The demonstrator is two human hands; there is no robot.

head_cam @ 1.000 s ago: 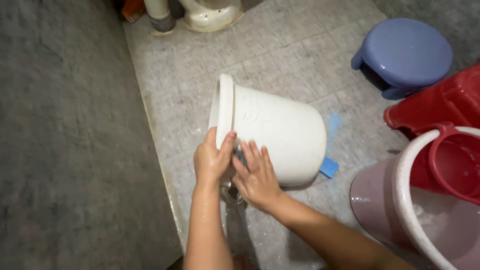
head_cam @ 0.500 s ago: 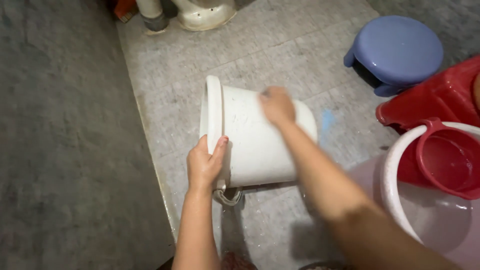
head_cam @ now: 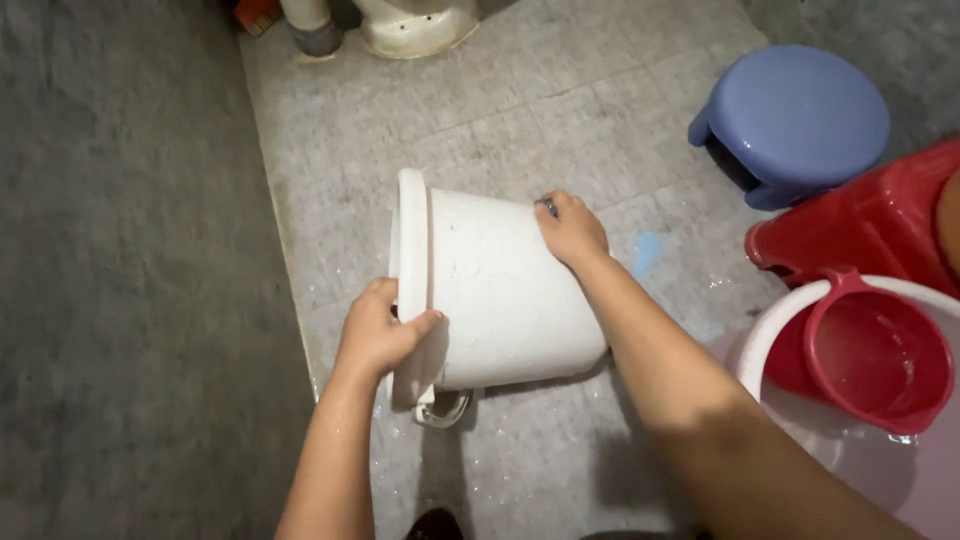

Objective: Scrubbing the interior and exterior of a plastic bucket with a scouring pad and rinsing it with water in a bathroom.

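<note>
Lying on its side on the wet grey tiled floor (head_cam: 520, 110), the white bucket (head_cam: 500, 290) is the biggest thing in play, its rim turned toward the dark grey wall (head_cam: 120, 280) and its base toward the right. To the right sit a large white basin (head_cam: 790, 330) holding water and a red scoop (head_cam: 880, 350), with a red stool (head_cam: 880, 220) behind it and a blue stool (head_cam: 800, 115) further back, all well apart from the bucket. A metal handle (head_cam: 445, 410) hangs loose under the bucket's rim

The tiles look wet and the bucket is round, so it could roll or skid away, in my judgement, if the grip on the rim slackens or the far hand pushes too hard. A slip could send it toward the basin or the wall, and the loose handle might swing against the wrist

The left hand (head_cam: 380, 335) is clamped on the rim, thumb over the outside of the lip and fingers (head_cam: 375, 295) curled around its edge, a narrow, firm hold. The right hand (head_cam: 570, 230) rests on the upper side of the bucket near the base, fingers bunched nearly closed over something small and dark; I cannot tell what that is
</note>
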